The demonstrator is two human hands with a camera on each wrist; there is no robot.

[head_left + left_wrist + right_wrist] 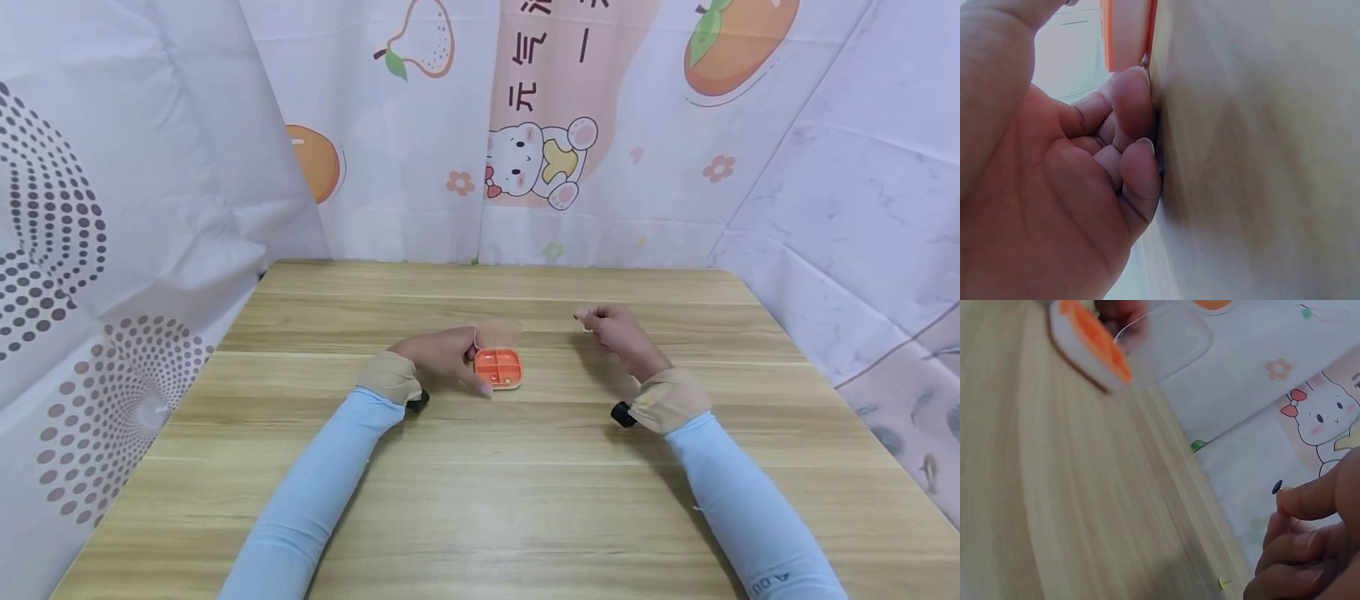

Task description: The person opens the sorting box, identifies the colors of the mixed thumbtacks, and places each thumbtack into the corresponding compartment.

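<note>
1. We find a small dark tack [1277, 487] above the counter [480, 483], pinched between thumb and finger of the right hand [613, 327]; its shaft is mostly hidden.
2. We judge that a light, steady pinch with the tack's head exposed suits this step; the fingertips should stay off any point.
3. A yellow tack [1222, 584] lies on the counter near the right hand; we advise keeping the knuckles away from it.
4. The orange box [508, 358] sits on the counter, left of and apart from the dark tack, with small pieces in its two near compartments.
5. The left hand [446, 350] grips the box's left side; we advise holding it flat.
6. The clear lid [1169, 347] stands open; we recommend keeping it back.
7. Beyond hangs a printed curtain [420, 200].
</note>
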